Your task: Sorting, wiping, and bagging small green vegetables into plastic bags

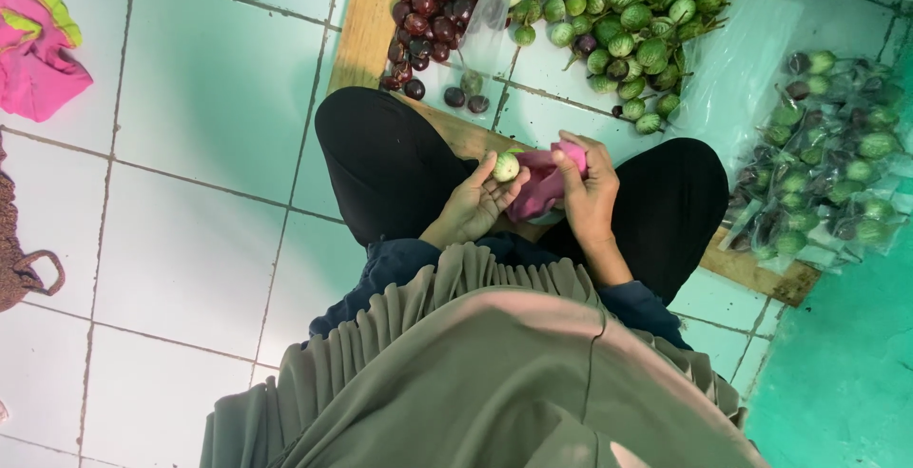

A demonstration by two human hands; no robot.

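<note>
The person sits on the floor (190,107) with legs crossed, and both hands are over the lap, in the middle of the scene. The left hand (471,206) holds a small round eggplant (506,165). Just to the right of it, the right hand (590,192) holds a cloth (542,187), and the cloth lies between the two hands. Far from the person, behind the knees, a heap of eggplants (628,21) lies on the floor. To the left of this heap lies a second heap of round fruits (428,11). At the right, near the right knee, filled bags (823,164) lie together. At the far left edge lies a folded cloth (33,45).
</note>
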